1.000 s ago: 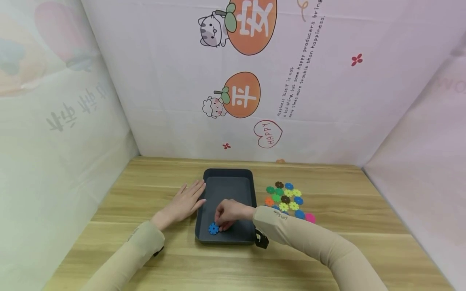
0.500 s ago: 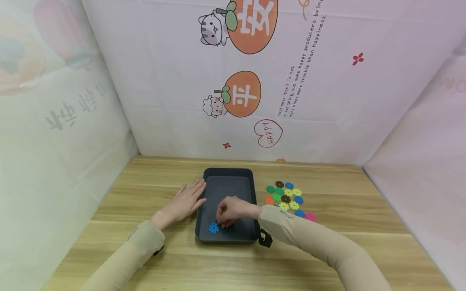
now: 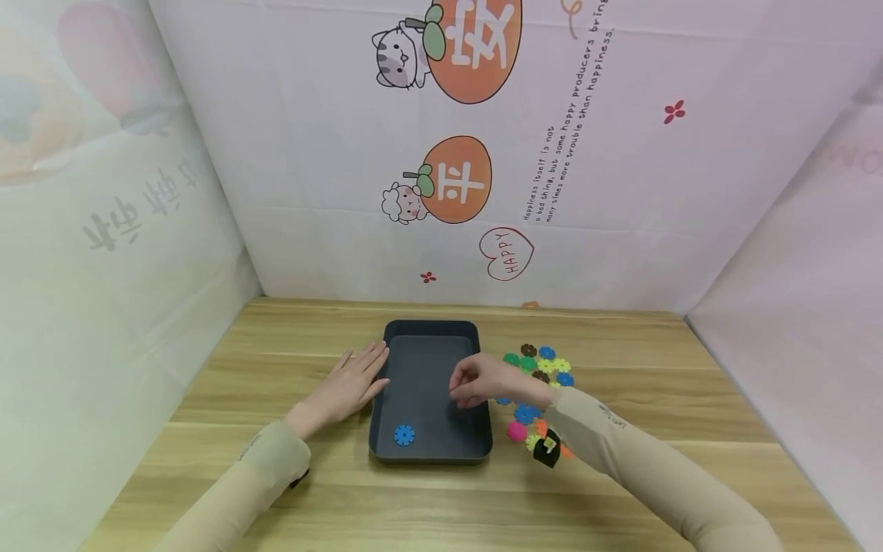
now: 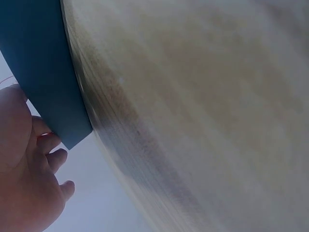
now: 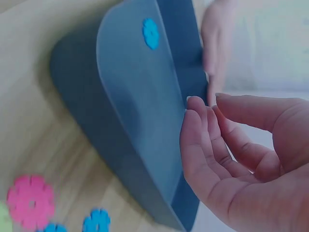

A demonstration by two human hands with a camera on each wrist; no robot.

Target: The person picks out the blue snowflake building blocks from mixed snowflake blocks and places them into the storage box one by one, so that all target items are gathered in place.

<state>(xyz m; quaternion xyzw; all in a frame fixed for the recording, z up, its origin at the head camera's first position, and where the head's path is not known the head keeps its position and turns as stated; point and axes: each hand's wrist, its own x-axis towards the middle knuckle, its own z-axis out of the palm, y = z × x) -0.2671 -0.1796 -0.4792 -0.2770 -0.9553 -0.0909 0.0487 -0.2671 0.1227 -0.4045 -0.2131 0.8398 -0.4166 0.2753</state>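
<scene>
A dark grey rectangular tray (image 3: 424,376) stands on the wooden table. One blue flower-shaped plastic disc (image 3: 404,435) lies flat in its near left corner; the right wrist view shows the same blue disc (image 5: 150,34) on the tray floor. My left hand (image 3: 348,387) rests at the tray's left side, fingers extended with the tips at the rim. Over the tray's right rim is my right hand (image 3: 486,381), its fingers loosely bent. From the right wrist, that right hand (image 5: 241,159) has a gap between thumb and fingers and holds nothing.
To the right of the tray lie several loose flower-shaped discs, among them a pink disc (image 3: 516,432), a green disc (image 3: 511,359) and a blue disc (image 3: 565,379). My right forearm partly covers them. A printed cloth wall (image 3: 593,261) closes off the table's back.
My right hand has let go of the blue disc and moved right and away, up to the tray's right rim. The blue disc and my left hand stay in place.
</scene>
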